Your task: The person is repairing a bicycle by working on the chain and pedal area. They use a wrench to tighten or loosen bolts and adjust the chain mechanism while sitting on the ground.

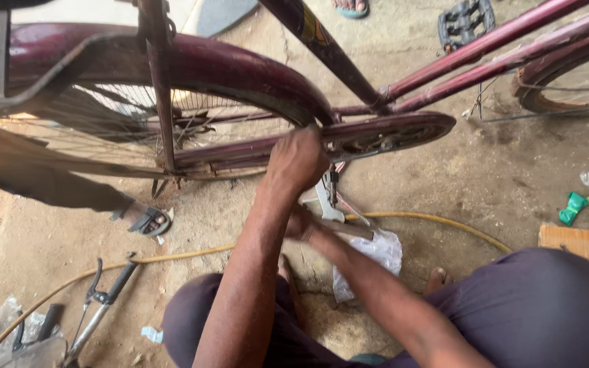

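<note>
A maroon bicycle (240,68) stands before me, its rear wheel (103,123) on the left and its chain guard (390,133) in the middle. My left hand (298,160) is closed in a fist on the rear end of the chain guard, where it meets the mudguard. My right hand (303,225) is lower, partly hidden behind my left forearm. It grips a silvery metal tool (325,201) that points up under the chain guard. My knees in dark trousers fill the bottom of the view.
Pliers (100,300) lie on the dirt floor at the lower left, beside a yellow hose (444,221) that curves across the ground. A clear plastic bag (380,252), a cardboard piece (581,242), a green object (572,206) and a black pedal (465,20) are nearby. Another person's sandalled foot (148,221) rests at the left.
</note>
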The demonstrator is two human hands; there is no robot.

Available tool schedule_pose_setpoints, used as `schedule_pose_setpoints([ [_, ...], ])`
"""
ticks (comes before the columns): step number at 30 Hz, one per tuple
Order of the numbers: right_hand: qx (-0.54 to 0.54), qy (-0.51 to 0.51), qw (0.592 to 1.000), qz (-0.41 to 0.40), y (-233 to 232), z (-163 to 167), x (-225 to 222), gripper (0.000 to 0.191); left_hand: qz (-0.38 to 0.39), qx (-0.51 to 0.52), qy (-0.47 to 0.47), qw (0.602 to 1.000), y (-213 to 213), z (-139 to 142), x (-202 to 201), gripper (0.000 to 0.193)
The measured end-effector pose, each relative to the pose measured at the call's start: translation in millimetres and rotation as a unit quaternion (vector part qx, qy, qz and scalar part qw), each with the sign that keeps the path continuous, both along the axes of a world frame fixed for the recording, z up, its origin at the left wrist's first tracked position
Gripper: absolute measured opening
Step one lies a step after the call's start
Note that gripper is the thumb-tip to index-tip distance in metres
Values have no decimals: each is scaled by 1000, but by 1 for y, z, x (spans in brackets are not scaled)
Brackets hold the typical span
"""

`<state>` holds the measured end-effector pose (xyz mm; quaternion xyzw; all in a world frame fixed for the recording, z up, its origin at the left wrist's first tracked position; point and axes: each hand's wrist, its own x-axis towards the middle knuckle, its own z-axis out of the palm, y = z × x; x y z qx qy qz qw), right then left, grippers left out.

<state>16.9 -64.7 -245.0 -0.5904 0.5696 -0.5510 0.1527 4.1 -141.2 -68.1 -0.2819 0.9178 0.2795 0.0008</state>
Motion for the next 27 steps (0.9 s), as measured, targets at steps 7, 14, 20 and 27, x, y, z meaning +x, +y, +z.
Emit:
schedule_pose_setpoints([
  [7, 392, 164, 901, -85, 71, -66, -62, 28, -25, -38, 98, 994, 3, -1, 17, 26],
  [14, 440, -84, 873, -193, 92, -63, -62, 37, -47, -40, -12, 998, 9, -5, 1, 22],
  [20, 310, -528, 750, -252, 106, -46, -73, 38, -41, 4, -52, 998, 18, 6, -16, 25],
  [27, 282, -521, 769, -241, 100, -36, -85, 16, -30, -27, 9, 999, 26, 15, -18, 22],
])
